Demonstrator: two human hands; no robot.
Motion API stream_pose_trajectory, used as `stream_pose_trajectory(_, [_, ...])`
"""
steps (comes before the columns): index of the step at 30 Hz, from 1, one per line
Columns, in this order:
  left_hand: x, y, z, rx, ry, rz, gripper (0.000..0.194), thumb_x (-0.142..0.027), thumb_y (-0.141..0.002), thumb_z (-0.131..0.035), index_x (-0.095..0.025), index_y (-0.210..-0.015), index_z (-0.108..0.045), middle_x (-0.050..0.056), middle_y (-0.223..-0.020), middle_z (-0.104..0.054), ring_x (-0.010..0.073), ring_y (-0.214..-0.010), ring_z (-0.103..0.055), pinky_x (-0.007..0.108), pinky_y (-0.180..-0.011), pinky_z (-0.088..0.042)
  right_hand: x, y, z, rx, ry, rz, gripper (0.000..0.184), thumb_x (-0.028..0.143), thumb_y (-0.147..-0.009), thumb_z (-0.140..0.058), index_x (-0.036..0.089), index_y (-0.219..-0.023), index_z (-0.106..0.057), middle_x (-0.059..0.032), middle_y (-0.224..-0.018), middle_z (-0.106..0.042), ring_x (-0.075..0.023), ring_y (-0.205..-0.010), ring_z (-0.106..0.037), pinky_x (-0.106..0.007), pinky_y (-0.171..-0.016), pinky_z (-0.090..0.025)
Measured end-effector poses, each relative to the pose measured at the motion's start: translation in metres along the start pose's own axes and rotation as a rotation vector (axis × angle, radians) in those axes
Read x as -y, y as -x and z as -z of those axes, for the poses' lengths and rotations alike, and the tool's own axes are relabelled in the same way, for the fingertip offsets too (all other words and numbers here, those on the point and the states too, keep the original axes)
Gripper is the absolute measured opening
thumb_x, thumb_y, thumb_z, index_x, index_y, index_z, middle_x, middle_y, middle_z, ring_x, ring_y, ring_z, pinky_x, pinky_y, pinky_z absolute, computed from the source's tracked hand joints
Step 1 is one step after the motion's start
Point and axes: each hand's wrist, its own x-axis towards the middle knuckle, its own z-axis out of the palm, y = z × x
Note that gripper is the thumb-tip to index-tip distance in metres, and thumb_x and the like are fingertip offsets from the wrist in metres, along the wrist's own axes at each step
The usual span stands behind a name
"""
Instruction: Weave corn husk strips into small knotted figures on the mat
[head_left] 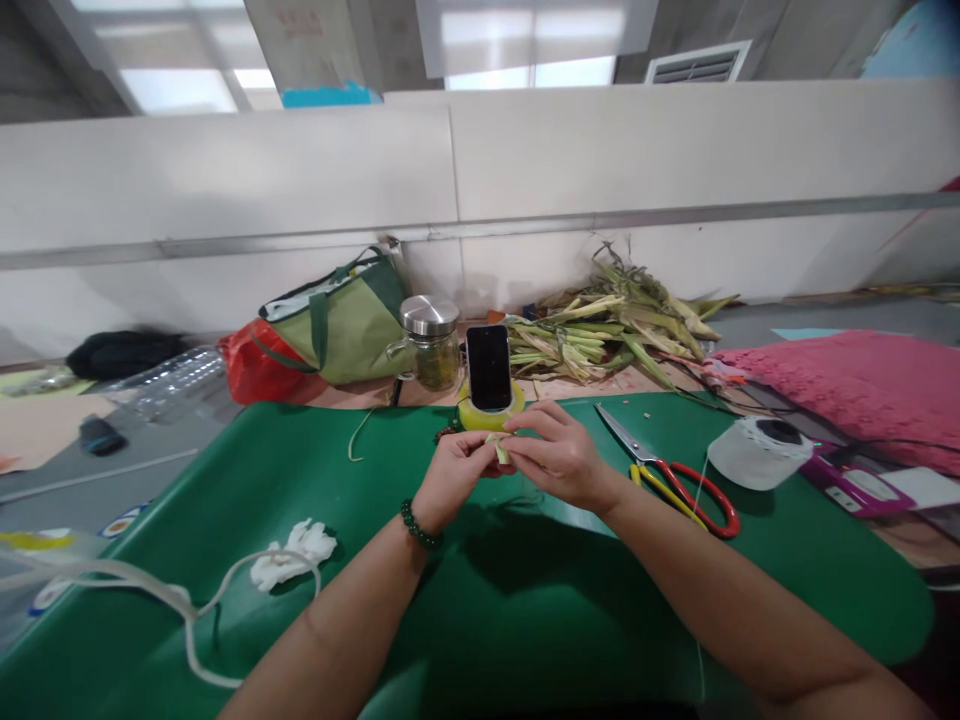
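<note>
A small pale green strip (498,449), which looks like a piece of plant leaf or husk, is pinched between my two hands above the green mat (375,540). My left hand (455,472), with a dark green bead bracelet at the wrist, is closed on its left side. From the right, my right hand (559,455) grips the same piece with thumb and fingers. Just behind the hands a phone (489,368) leans upright on a yellow tape roll (491,412). To the right lie scissors (671,480) with red and yellow handles, blades partly apart.
A heap of green and dry husks (615,325) lies against the wall. Left of it stand a lidded glass jar (435,360) and a green bag (349,325). A spool of white thread (757,455) sits at right; crumpled tissue (296,555) and a white cord (180,605) lie left.
</note>
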Motion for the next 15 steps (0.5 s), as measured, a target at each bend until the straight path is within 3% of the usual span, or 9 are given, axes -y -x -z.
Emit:
stream_pose_trajectory(6, [0.0001,0.0001,0.0035,0.053,0.084,0.013,0.02,-0.032,-0.065,-0.072,-0.014,-0.072,-0.073,0.003,-0.067,-0.069,0.0129,-0.062,-0.063,0.026,-0.067,-0.054,0.0001,-0.0015,0.0021,0.071,0.057,0.037,0.013,0.011,-0.085,-0.056,0.019,-0.087,-0.067,-0.0084,-0.091,-0.063,-0.0186,-0.083,-0.053,-0.034,-0.073,-0.05])
stream_pose_trajectory(11, [0.0004,0.0002,0.0071,0.05,0.115,-0.044,0.029,-0.042,-0.069,-0.072,-0.013,-0.074,-0.073,0.004,-0.07,-0.069,0.0133,-0.065,-0.063,0.026,-0.066,-0.053,-0.0003,-0.0039,0.0045,0.1,0.022,0.005,0.012,0.017,-0.085,-0.057,0.02,-0.093,-0.066,-0.0088,-0.095,-0.064,-0.0195,-0.086,-0.055,-0.036,-0.076,-0.051])
stream_pose_trajectory(15, [-0.0004,-0.0015,0.01,0.082,0.112,-0.021,0.036,-0.045,-0.063,-0.077,-0.013,-0.077,-0.072,0.005,-0.07,-0.07,0.0163,-0.068,-0.065,0.029,-0.068,-0.054,-0.0036,-0.0045,0.0081,0.124,-0.083,-0.02,0.024,0.027,-0.081,-0.065,0.019,-0.103,-0.063,-0.0101,-0.099,-0.066,-0.0213,-0.089,-0.057,-0.038,-0.078,-0.052])
